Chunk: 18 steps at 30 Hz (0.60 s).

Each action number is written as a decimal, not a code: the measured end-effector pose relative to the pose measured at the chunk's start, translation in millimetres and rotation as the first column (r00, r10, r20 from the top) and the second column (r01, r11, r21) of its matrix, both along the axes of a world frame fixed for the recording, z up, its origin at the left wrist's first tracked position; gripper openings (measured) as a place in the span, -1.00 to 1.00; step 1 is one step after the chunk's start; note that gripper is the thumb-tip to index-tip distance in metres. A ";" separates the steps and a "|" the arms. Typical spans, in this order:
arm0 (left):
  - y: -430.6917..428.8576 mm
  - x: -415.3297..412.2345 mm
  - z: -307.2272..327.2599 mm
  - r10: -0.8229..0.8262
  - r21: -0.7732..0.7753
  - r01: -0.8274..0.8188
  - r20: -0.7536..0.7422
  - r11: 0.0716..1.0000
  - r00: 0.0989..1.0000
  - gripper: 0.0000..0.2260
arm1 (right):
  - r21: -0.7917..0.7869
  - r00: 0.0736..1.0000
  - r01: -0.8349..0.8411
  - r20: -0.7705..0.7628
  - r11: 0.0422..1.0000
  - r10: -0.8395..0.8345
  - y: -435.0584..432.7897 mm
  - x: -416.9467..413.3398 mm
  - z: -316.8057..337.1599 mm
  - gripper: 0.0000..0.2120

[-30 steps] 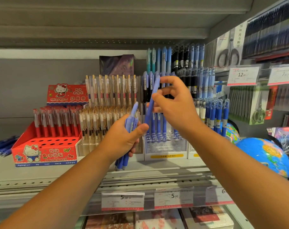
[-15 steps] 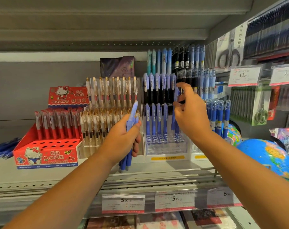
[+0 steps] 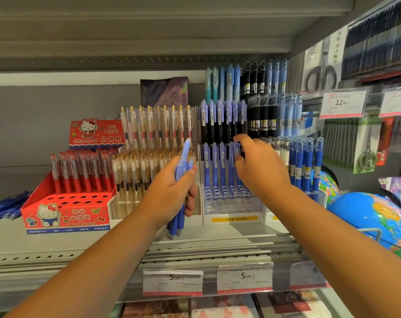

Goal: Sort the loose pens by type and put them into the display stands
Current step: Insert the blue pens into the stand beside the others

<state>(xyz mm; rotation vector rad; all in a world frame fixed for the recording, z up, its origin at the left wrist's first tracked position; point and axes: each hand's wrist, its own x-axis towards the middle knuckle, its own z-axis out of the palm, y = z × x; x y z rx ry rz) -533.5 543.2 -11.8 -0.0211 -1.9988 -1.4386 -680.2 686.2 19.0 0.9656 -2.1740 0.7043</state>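
Note:
My left hand (image 3: 172, 196) grips a bundle of blue pens (image 3: 185, 157) upright in front of the shelf, their tips pointing down. My right hand (image 3: 261, 168) reaches to the clear display stand (image 3: 231, 205) and pinches the top of a single blue pen (image 3: 237, 154). That pen stands at the right end of the stand's front row of matching blue pens (image 3: 214, 164). The holes in front of that row are empty. A higher tier behind holds black-barrelled pens with lilac caps (image 3: 222, 120).
A red Hello Kitty pen box (image 3: 64, 216) and a stand of gold-clip pens (image 3: 149, 171) sit to the left. Loose blue pens (image 3: 4, 205) lie at the shelf's far left. A globe (image 3: 374, 221) crowds the right. Price tags (image 3: 172, 282) line the shelf edge.
My right hand carried one blue pen from beside the bundle to the right and down into the clear stand's front row. The left hand kept its bundle nearly still.

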 end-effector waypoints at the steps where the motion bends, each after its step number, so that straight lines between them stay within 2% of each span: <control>1: -0.3 0.1 -0.1 0.001 -0.001 -0.001 -0.009 1.000 1.000 -0.93 | -0.004 1.000 0.014 0.001 1.000 -0.014 -0.2 0.0 0.3 -0.54; 6: -1.1 -2.4 0.7 0.006 -0.019 -0.007 -0.028 1.000 1.000 -0.94 | 0.018 0.997 0.069 0.022 0.997 -0.069 0.6 -1.5 -0.8 -0.61; 11: -1.9 -2.4 0.7 0.003 -0.067 -0.005 -0.028 0.998 1.000 -0.94 | 0.008 0.999 0.029 0.023 1.000 -0.029 3.5 4.1 -0.7 -0.57; 14: -1.4 -1.8 1.8 -0.005 -0.087 0.001 -0.046 0.996 0.999 -0.95 | -0.043 0.973 -0.197 -0.132 0.979 0.190 6.2 12.2 0.9 -0.65; 15: -1.0 -1.4 2.4 -0.010 -0.087 0.005 -0.051 0.996 0.999 -0.95 | -0.065 0.946 -0.308 -0.132 0.949 0.297 5.5 15.4 1.0 -0.70; 18: -0.1 -0.6 3.8 -0.016 -0.077 0.011 -0.061 0.997 0.998 -0.93 | -0.199 0.802 -0.562 0.106 0.803 0.588 -1.0 26.1 -2.5 -0.74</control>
